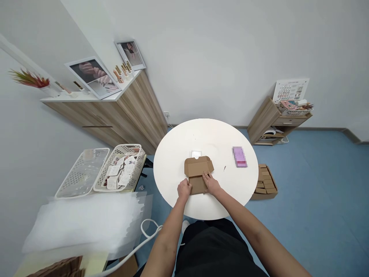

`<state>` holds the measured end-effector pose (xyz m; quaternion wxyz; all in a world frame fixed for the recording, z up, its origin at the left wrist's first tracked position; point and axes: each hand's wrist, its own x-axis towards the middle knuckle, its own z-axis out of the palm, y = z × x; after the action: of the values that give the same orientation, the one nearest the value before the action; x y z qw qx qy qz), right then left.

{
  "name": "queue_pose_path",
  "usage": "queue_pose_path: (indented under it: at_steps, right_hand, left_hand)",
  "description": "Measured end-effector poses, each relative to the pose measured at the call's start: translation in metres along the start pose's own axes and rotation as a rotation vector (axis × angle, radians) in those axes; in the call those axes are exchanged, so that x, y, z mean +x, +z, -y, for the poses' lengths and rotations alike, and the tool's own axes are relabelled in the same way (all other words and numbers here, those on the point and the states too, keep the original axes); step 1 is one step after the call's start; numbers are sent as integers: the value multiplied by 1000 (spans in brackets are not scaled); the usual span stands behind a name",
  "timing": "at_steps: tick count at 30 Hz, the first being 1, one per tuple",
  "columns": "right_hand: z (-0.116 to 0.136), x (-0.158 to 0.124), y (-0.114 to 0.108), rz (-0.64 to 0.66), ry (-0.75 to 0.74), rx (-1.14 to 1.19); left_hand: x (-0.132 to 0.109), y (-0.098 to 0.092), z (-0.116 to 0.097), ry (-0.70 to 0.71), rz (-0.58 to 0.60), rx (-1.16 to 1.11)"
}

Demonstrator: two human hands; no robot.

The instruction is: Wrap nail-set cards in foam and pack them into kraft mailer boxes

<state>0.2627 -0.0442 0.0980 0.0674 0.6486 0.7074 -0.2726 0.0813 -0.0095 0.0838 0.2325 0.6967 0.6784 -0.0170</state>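
Observation:
On the round white table a brown cardboard mailer box (198, 185) lies partly folded, its lid (197, 168) raised away from me with side flaps spread. My left hand (183, 189) is closed on the box's left side wall. At the right side, my right hand (211, 184) grips the wall, with fingertips reaching inside near the lid's fold. Behind the lid sits a small white square item (196, 154), partly hidden. To the right lies a purple item (240, 157), blurred into blocks, with a small dark reddish piece (225, 168) nearer the box.
The white table (173, 154) has a rounded edge. Left of it stand a white basket of cards (119, 169), a second basket (83, 173) and a stack of translucent white sheets (86, 219). A carton of flat cardboard (264, 182) sits on the floor at right.

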Motion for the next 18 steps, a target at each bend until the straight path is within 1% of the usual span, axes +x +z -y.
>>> queue_pose_path:
  at_steps: [3, 5, 7, 9, 10, 11, 13, 14, 16, 18]
  right_hand:
    - [3, 5, 1, 11, -25, -25]
    - [5, 9, 4, 7, -60, -43]
    - [10, 14, 9, 2, -123, -58]
    - [16, 22, 13, 5, -218, -60]
    - [20, 26, 15, 7, -272, -58]
    - [24, 32, 15, 10, -326, -57]
    - [32, 45, 13, 17, -413, -61]
    - [36, 51, 11, 20, -447, -62]
    - [42, 64, 4, 24, -499, -44]
    - [43, 74, -4, -28, -525, 28]
  left_hand:
    - [-5, 3, 5, 40, -27, -6]
    - [-10, 4, 17, 96, -73, -30]
    - [-17, 2, 34, 199, -172, -56]
    - [-25, -1, 54, 338, -281, -40]
    - [-28, -2, 63, 419, -298, -15]
    - [-31, -3, 72, 495, -287, 15]
    - [-33, -3, 84, 577, -227, 62]
    - [-33, -1, 88, 575, -197, 70]
    - [-28, 3, 93, 504, -164, 56]
    - [-20, 8, 96, 411, -163, 20]
